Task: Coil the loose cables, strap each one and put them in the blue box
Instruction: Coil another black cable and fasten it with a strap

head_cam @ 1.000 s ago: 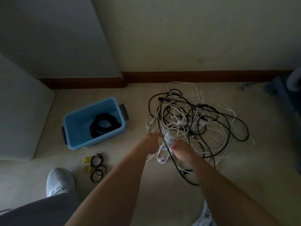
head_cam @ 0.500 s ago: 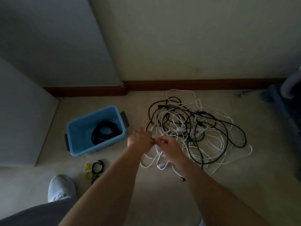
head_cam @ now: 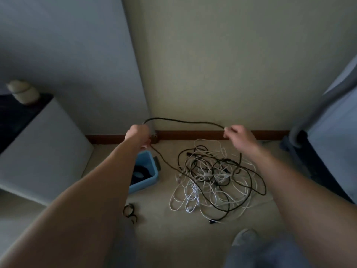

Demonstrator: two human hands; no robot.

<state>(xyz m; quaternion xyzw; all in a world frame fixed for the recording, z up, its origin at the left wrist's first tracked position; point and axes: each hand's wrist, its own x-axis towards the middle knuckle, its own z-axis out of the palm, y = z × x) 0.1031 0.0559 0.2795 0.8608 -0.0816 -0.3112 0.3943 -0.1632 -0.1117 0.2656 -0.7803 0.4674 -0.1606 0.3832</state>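
Observation:
A black cable (head_cam: 185,121) stretches in the air between my two raised hands. My left hand (head_cam: 138,135) grips it at the left, and from there it drops down into the tangled pile of black and white cables (head_cam: 216,178) on the floor. My right hand (head_cam: 236,133) pinches the cable's end at the right. The blue box (head_cam: 148,171) stands on the floor left of the pile, partly hidden by my left forearm, with a dark coiled cable (head_cam: 140,174) inside. A few black straps (head_cam: 129,211) lie on the floor in front of the box.
A white cabinet (head_cam: 42,151) with a dark top stands at the left, a pale object (head_cam: 23,91) on it. A wall corner and brown skirting board (head_cam: 193,135) run behind the pile. Blue-grey furniture (head_cam: 328,132) stands at the right. My shoe (head_cam: 244,237) is at the bottom right.
Both hands rose from the pile and moved apart, pulling a black cable up and stretching it between them. The camera view tilted up and shifted.

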